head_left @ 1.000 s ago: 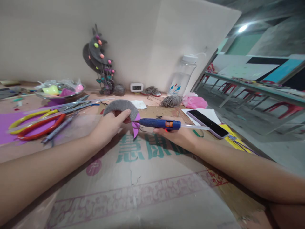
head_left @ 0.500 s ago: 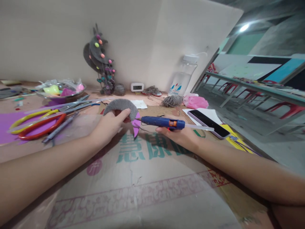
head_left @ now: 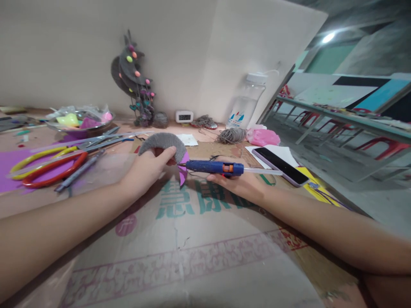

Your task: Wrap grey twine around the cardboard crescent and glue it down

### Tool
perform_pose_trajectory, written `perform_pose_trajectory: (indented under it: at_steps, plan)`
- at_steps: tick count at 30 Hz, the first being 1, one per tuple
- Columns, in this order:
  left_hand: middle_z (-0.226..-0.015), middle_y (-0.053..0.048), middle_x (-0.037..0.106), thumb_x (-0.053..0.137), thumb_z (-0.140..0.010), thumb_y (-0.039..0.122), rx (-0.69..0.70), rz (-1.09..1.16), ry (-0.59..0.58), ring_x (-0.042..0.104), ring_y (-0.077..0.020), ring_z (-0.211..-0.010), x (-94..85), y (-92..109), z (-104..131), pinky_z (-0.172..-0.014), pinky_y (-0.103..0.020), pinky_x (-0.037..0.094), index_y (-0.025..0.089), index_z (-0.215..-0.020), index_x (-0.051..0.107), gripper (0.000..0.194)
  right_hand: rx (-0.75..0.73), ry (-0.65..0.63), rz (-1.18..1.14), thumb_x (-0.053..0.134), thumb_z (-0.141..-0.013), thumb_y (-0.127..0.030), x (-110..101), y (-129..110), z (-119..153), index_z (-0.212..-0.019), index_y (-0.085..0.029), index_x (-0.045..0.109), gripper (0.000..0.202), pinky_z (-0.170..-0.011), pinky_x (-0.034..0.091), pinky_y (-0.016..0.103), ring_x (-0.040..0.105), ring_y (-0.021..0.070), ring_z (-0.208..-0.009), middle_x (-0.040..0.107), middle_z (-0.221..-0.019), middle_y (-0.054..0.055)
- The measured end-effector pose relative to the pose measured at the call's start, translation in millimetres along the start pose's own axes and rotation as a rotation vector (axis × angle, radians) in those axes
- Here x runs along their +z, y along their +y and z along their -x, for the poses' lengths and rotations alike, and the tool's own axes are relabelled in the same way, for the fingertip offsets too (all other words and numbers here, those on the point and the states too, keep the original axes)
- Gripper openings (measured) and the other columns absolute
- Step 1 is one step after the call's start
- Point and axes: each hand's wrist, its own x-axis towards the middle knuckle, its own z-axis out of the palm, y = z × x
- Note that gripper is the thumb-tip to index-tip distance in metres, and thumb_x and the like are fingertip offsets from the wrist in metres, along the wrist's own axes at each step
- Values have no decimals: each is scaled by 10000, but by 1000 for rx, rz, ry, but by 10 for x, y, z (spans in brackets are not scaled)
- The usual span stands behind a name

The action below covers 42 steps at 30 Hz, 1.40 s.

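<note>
A crescent point(head_left: 167, 142) wrapped in grey yarn, its lower tip bare purple, is held by my left hand point(head_left: 153, 164), thumb on its front face. My right hand point(head_left: 236, 182) is wrapped round a blue glue gun point(head_left: 213, 167) with an orange part and a clear glue stick out of its back. The gun's nozzle meets the purple tip near the end of the yarn wrapping. A loose strand of yarn hangs beside the tip, below the gun. The fingers of my right hand are partly hidden by the gun.
Scissors with red and yellow handles point(head_left: 56, 169) and a bowl point(head_left: 80, 127) lie at the left. Behind stand a hanging moon ornament point(head_left: 130, 70), a small clock point(head_left: 184, 116), yarn point(head_left: 231, 135) and a bottle point(head_left: 245, 102). A phone point(head_left: 280, 167) lies at the right.
My right hand and the glue gun have moved slightly left, bringing the nozzle over the purple tip. My left hand and the crescent have hardly moved.
</note>
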Motion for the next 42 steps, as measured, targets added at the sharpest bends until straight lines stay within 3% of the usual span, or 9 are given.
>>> perform_pose_trajectory:
  at_steps: [10, 20, 26, 29, 36, 42]
  plan:
    - [-668, -11, 649, 448, -782, 519, -29, -4, -1, 581, -195, -667, -7, 31, 10, -627, -273, 424, 205, -664, 624, 379, 45, 20, 30, 578, -759, -492, -5, 22, -15, -689, -186, 492, 326, -523, 335, 256, 451, 121, -582, 463, -616, -17]
    - [-686, -15, 648, 463, -774, 518, -42, 33, 0, 587, -205, -696, -2, 21, -12, -646, -284, 419, 199, -651, 605, 369, 75, 107, -80, 591, -747, -463, 12, 50, -39, -726, -201, 521, 272, -590, 414, 310, 528, 172, -640, 543, -672, 24]
    - [-672, -9, 643, 469, -770, 504, -34, 59, -1, 584, -196, -680, -13, 40, 3, -630, -272, 422, 202, -638, 599, 355, 53, 24, 24, 574, -761, -490, -16, 11, 0, -698, -203, 499, 303, -536, 364, 286, 474, 148, -597, 491, -631, 5]
    - [-637, -10, 632, 474, -767, 505, -34, 35, 5, 572, -194, -654, -17, 41, 6, -626, -274, 420, 201, -611, 601, 365, 82, 52, -17, 583, -752, -488, -8, 14, -19, -699, -193, 506, 309, -546, 385, 287, 490, 148, -598, 512, -638, 10]
    - [-645, -12, 620, 581, -699, 528, -46, 361, -4, 574, -192, -650, 77, -93, -64, -575, -269, 415, 193, -629, 601, 343, 113, 149, -58, 614, -723, -442, 20, 77, -76, -734, -179, 567, 268, -594, 451, 310, 568, 188, -648, 591, -672, 43]
    - [-684, -23, 641, 609, -707, 490, -15, 436, -17, 574, -181, -673, 97, -181, -103, -601, -271, 410, 177, -679, 638, 315, 107, 147, -104, 623, -718, -445, 15, 77, -74, -773, -167, 597, 284, -584, 461, 312, 560, 180, -621, 593, -657, 42]
